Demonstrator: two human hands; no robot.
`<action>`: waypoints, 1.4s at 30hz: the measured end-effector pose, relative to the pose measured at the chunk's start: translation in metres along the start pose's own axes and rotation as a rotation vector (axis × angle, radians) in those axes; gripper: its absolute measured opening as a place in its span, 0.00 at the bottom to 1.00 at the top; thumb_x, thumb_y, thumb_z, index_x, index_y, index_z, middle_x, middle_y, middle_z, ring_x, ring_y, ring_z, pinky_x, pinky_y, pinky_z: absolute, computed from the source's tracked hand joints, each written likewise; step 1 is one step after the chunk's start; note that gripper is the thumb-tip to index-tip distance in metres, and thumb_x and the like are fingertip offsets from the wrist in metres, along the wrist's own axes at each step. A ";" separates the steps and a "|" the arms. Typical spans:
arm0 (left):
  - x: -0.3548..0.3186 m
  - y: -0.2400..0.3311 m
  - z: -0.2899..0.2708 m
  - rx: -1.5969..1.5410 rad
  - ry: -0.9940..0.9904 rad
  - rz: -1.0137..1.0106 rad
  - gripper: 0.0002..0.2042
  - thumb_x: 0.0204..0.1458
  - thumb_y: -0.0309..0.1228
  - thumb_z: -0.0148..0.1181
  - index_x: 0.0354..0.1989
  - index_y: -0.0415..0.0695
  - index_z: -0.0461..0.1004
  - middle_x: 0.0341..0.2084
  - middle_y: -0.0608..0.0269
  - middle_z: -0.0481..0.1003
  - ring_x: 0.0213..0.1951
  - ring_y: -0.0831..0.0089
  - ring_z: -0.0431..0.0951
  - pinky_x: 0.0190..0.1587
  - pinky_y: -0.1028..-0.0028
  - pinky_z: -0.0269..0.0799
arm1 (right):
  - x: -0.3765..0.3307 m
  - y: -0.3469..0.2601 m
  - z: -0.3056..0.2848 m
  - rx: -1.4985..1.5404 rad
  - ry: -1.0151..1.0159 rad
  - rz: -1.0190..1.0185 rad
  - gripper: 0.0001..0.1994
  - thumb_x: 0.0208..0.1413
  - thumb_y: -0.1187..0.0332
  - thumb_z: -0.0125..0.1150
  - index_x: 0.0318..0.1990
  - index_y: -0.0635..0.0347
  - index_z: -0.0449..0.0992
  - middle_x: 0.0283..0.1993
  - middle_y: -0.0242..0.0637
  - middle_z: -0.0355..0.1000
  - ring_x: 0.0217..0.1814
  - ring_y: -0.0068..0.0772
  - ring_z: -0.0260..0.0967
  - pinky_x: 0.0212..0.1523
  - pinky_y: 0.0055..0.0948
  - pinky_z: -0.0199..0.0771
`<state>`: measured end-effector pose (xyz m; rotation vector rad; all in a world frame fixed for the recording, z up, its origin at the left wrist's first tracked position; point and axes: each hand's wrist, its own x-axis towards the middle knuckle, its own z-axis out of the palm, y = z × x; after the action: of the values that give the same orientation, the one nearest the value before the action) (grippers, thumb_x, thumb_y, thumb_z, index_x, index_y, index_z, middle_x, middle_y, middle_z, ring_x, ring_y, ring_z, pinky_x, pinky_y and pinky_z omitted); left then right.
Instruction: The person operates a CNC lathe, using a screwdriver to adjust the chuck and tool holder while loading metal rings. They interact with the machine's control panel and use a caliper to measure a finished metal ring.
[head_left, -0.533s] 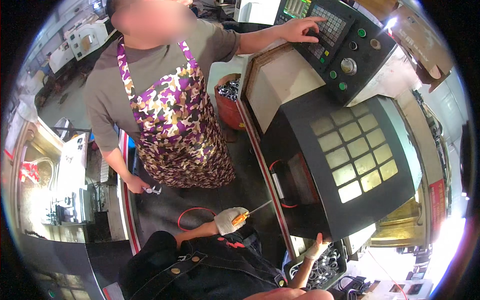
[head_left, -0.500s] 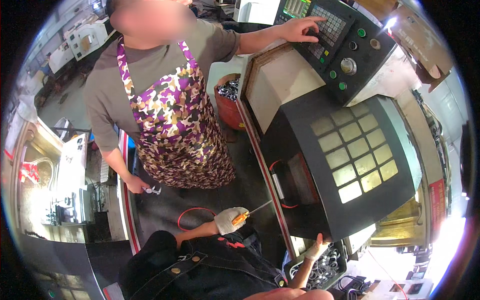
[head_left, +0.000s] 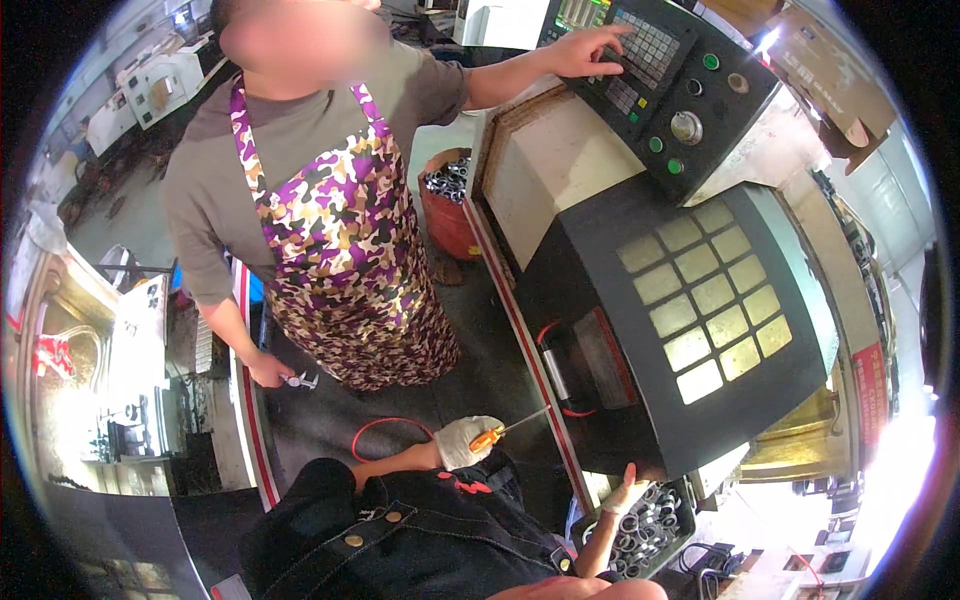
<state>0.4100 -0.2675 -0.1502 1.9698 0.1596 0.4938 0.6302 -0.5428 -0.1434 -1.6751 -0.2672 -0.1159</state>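
My left hand [head_left: 463, 442], in a pale work glove, is closed round the orange handle of a screwdriver [head_left: 488, 438]. Its thin metal shaft points right, with the tip at the red-and-white striped edge [head_left: 560, 432] of the machine. At the lower corner of the black machine door [head_left: 600, 440], my right hand [head_left: 624, 492] has its fingers apart, with fingertips against the door's edge. The door carries a grid of yellowish window panes [head_left: 706, 293]. A metal bar handle [head_left: 559, 374] is seen left of the door's dark recess.
Across from me a co-worker in a camouflage apron [head_left: 335, 240] touches the control panel [head_left: 650, 60] and holds a caliper [head_left: 300, 380]. A red bucket of metal rings [head_left: 450, 225] stands beyond. More rings fill a bin [head_left: 650, 530] by my right hand. A red hose [head_left: 375, 428] curves near my left arm.
The view has shifted a little. My left hand has moved slightly right, bringing the screwdriver's tip to the striped edge. My right hand stays at the door's lower corner.
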 end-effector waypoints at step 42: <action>-0.045 -0.007 -0.008 0.022 0.022 0.030 0.16 0.42 0.28 0.58 0.42 0.44 0.67 0.33 0.58 0.72 0.38 0.59 0.73 0.42 0.68 0.68 | -0.040 0.010 -0.019 0.148 -0.131 0.152 0.27 0.40 0.60 0.66 0.46 0.65 0.67 0.46 0.35 0.66 0.46 0.31 0.60 0.53 0.29 0.55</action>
<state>0.3668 -0.2725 -0.1653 1.9911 0.1508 0.5355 0.5956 -0.5664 -0.1602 -1.5516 -0.2399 0.1253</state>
